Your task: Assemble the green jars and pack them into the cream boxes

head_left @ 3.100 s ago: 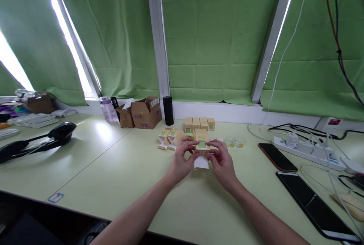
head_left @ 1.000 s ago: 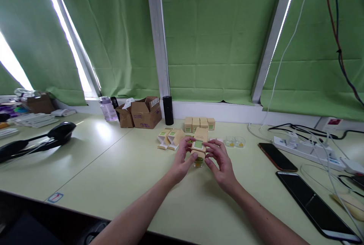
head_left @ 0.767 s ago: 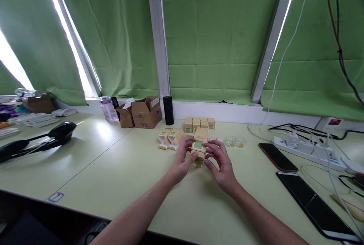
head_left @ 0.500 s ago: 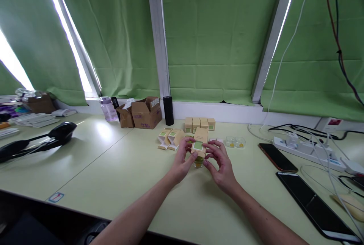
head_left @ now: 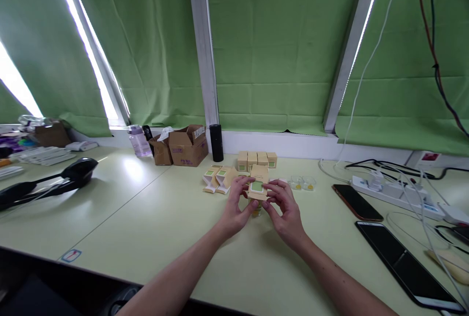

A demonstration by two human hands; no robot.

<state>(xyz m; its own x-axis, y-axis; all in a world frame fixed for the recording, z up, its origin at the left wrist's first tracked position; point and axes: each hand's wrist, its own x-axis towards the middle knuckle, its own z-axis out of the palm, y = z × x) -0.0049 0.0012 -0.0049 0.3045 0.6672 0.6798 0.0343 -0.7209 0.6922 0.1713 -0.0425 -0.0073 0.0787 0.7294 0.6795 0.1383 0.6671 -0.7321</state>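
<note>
A small tan carton with a green label [head_left: 257, 185] is held between both hands just above the table [head_left: 154, 218]. My left hand [head_left: 236, 207] grips its left side, fingers curled round it. On the right side my right hand [head_left: 286, 211] pinches it with thumb and fingertips. Under the carton a small yellow-green jar [head_left: 256, 208] peeks out, mostly hidden. Behind the hands stands a row of closed tan cartons [head_left: 257, 159]. Two open cartons [head_left: 217, 179] lie to the left.
Clear plastic pods with yellow inside [head_left: 303, 183] lie to the right. Two phones [head_left: 357, 202] [head_left: 406, 263], a power strip [head_left: 394, 190] and cables fill the right side. Brown cardboard boxes [head_left: 187, 145], a black cylinder [head_left: 216, 142], a bottle [head_left: 138, 140] and a black device [head_left: 54, 181] sit left.
A white paper that hung below the carton 3 s ago is gone from view. Over the last second the carton has sunk slightly over the jar, and the hands have closed in.
</note>
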